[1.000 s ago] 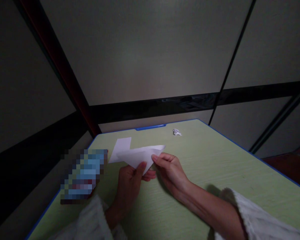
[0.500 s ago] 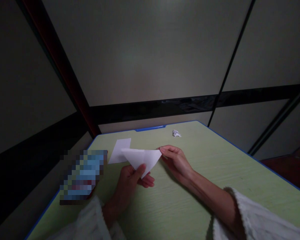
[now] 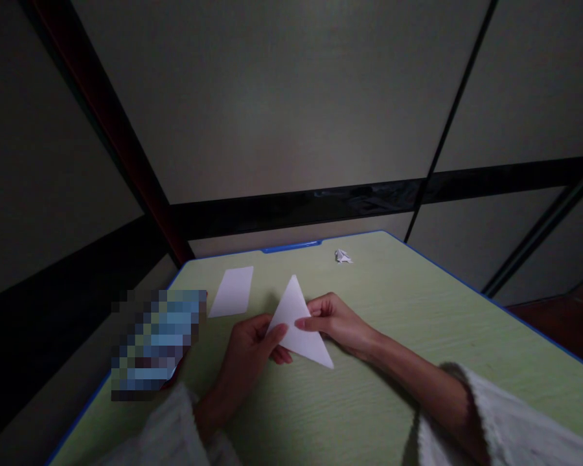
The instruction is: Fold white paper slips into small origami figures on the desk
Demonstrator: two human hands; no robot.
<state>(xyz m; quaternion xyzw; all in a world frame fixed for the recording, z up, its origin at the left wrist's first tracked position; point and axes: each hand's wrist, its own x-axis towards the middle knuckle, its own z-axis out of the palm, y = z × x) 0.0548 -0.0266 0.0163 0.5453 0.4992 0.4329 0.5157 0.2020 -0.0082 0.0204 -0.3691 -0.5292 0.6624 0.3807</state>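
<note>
A white sheet of paper folded into a triangle [image 3: 296, 307] is held between both hands above the table, one corner pointing away from me and another toward the lower right. My left hand [image 3: 257, 343] pinches its left corner, thumb on top and fingers underneath. On the right edge, my right hand [image 3: 335, 320] grips it with the thumb lying on the upper face; its other fingers are partly hidden behind the paper.
A flat white paper sheet [image 3: 232, 292] lies at the table's back left. Nearer on that side is a pixelated bluish object [image 3: 162, 343]. A small folded paper figure [image 3: 342, 256] sits near the far edge of the pale green table [image 3: 442, 310]. Behind stand wardrobe-like panels [image 3: 291, 116].
The folded paper has turned, so a corner that pointed toward me is now swung round and one points away. My right hand has shifted its grip from the far right corner to the right edge.
</note>
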